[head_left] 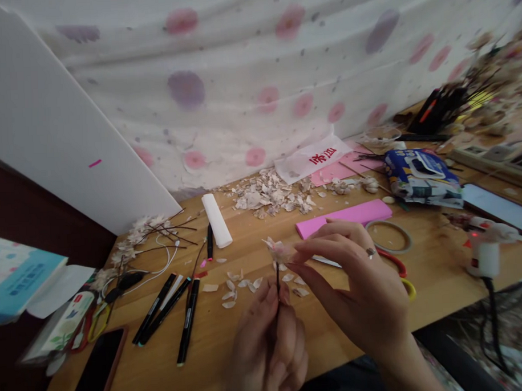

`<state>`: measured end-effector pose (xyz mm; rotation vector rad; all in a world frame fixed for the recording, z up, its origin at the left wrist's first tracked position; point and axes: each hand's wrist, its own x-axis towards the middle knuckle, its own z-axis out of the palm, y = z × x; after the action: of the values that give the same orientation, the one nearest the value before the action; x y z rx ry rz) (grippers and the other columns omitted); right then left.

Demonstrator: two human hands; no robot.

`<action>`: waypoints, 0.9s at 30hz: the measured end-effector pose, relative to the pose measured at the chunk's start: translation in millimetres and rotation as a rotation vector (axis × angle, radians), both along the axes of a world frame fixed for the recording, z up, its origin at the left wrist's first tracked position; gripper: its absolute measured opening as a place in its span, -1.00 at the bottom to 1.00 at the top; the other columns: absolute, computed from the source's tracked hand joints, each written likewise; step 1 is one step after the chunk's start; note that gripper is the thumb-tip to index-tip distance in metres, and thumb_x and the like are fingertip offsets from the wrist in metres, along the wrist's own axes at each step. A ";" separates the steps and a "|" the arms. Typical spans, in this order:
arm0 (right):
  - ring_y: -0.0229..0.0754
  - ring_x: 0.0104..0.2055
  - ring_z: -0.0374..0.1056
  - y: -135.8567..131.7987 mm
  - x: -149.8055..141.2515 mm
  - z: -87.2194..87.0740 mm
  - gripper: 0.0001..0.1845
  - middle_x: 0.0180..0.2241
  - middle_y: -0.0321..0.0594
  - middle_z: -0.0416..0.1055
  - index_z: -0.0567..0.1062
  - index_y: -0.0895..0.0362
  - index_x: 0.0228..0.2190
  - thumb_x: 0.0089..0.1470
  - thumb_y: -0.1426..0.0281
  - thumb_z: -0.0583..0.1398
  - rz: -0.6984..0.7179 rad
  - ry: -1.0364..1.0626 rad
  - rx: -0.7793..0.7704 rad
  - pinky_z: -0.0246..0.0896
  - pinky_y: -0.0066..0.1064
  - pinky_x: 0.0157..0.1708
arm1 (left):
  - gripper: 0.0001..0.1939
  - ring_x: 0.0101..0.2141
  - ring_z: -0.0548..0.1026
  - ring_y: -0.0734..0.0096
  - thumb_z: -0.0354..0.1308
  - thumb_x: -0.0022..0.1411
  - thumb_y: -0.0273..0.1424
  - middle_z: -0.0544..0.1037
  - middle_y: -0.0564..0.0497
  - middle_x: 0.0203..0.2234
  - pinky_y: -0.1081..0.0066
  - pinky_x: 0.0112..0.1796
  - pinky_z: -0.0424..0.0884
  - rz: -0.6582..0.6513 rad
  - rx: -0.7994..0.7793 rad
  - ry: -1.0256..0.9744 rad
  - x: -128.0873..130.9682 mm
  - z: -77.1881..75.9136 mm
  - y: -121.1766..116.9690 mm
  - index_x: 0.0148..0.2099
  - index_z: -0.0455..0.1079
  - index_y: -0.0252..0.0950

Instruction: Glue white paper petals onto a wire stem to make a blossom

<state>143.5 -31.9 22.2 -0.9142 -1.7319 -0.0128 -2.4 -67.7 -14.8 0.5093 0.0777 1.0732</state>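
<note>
My left hand point(270, 338) is closed around the thin dark stem point(278, 275) of a small handmade flower, keeping it upright above the table. Pale pinkish-white petals form the flower head point(275, 250) at the stem's top. From the right, my right hand point(358, 283), with a ring on one finger, pinches a petal at the side of that head; its fingertips partly cover the petal. Loose petals point(230, 286) lie on the wood just behind and left of my left hand. A bigger heap of petals point(269, 192) spreads farther back.
Black markers point(188, 323) and a phone point(98, 369) lie left, finished flower sprigs point(136, 237) behind them. A white roll point(217, 220), folded pink paper point(343, 216), a tape ring point(388, 236) and red-and-yellow scissors point(392, 262) surround my hands. A glue gun point(483, 250) stands at the right edge.
</note>
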 end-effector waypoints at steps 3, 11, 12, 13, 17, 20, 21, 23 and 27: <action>-0.13 -0.15 0.32 0.4 1.5 -0.6 -0.71 -0.37 -0.34 0.56 0.44 0.10 -0.09 0.21 0.62 0.28 -0.014 -0.018 -0.008 0.23 -0.36 -0.06 | -0.64 -0.80 -0.13 0.64 -0.03 0.56 -0.30 -0.01 0.29 -0.79 0.77 -0.70 0.24 -0.014 -0.014 0.006 1.1 -2.1 -0.8 0.01 0.59 -0.28; -0.16 -0.16 0.33 -0.1 2.0 -0.2 -0.77 -0.37 -0.33 0.56 0.45 0.11 -0.11 0.24 0.59 0.27 -0.011 -0.015 -0.016 0.24 -0.38 -0.07 | -0.60 -0.80 -0.14 0.62 -0.09 0.58 -0.34 0.01 0.29 -0.78 0.76 -0.71 0.21 -0.007 0.011 -0.007 3.3 -1.4 -1.4 0.04 0.59 -0.32; -0.16 -0.16 0.33 -0.2 1.7 -0.1 -0.77 -0.37 -0.33 0.56 0.45 0.10 -0.11 0.24 0.59 0.28 -0.016 -0.015 -0.017 0.24 -0.39 -0.07 | -0.61 -0.80 -0.13 0.62 -0.08 0.57 -0.34 0.01 0.29 -0.78 0.76 -0.71 0.21 -0.009 0.010 -0.016 2.9 -0.5 -1.6 0.03 0.59 -0.32; -0.17 -0.17 0.34 -0.2 1.4 -0.1 -0.77 -0.37 -0.34 0.56 0.45 0.10 -0.12 0.23 0.59 0.29 -0.021 -0.012 -0.016 0.24 -0.39 -0.07 | -0.61 -0.80 -0.14 0.62 -0.08 0.57 -0.34 0.01 0.29 -0.78 0.76 -0.70 0.21 -0.012 0.003 -0.014 2.4 0.7 -2.0 0.03 0.59 -0.32; -0.17 -0.18 0.35 -0.5 0.8 -0.3 -0.76 -0.36 -0.35 0.58 0.46 0.08 -0.14 0.21 0.57 0.32 -0.027 -0.001 -0.017 0.26 -0.37 -0.08 | -0.59 -0.78 -0.16 0.61 -0.10 0.58 -0.36 0.01 0.28 -0.77 0.75 -0.68 0.23 -0.017 -0.080 0.081 -1.1 8.5 -4.6 -0.03 0.62 -0.28; -0.15 -0.17 0.36 -1.0 1.0 -0.8 -0.71 -0.36 -0.35 0.59 0.44 0.07 -0.11 0.20 0.59 0.32 -0.022 -0.005 -0.019 0.29 -0.35 -0.09 | -0.61 -0.77 -0.17 0.60 -0.06 0.57 -0.34 0.00 0.28 -0.77 0.74 -0.68 0.22 -0.012 -0.114 0.118 -3.8 13.5 -6.5 -0.06 0.62 -0.27; -0.14 -0.16 0.36 -1.2 1.2 -1.0 -0.69 -0.35 -0.35 0.59 0.44 0.07 -0.09 0.19 0.60 0.31 -0.021 -0.009 -0.022 0.30 -0.34 -0.09 | -0.62 -0.76 -0.18 0.60 -0.05 0.56 -0.33 -0.01 0.28 -0.77 0.74 -0.68 0.22 -0.011 -0.120 0.122 -4.6 14.1 -6.9 -0.07 0.62 -0.27; -0.11 -0.15 0.37 -1.4 1.3 -1.6 -0.64 -0.35 -0.34 0.59 0.43 0.05 -0.05 0.19 0.62 0.29 -0.026 -0.015 -0.029 0.31 -0.31 -0.08 | -0.62 -0.76 -0.19 0.60 -0.03 0.56 -0.30 -0.01 0.28 -0.76 0.74 -0.68 0.20 -0.008 -0.135 0.130 -5.7 13.7 -7.2 -0.08 0.63 -0.27; -0.06 -0.16 0.39 -1.6 0.6 -2.2 -0.61 -0.35 -0.33 0.60 0.43 0.00 -0.02 0.20 0.61 0.27 -0.036 -0.023 -0.037 0.33 -0.23 -0.10 | -0.62 -0.76 -0.19 0.60 -0.04 0.56 -0.31 -0.01 0.28 -0.76 0.74 -0.69 0.19 -0.018 -0.136 0.118 -6.2 7.7 -4.7 -0.08 0.62 -0.28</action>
<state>144.1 -33.6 20.0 -0.9757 -1.7421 -0.0149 -8.7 -72.4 -7.1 0.4493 0.2475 1.0119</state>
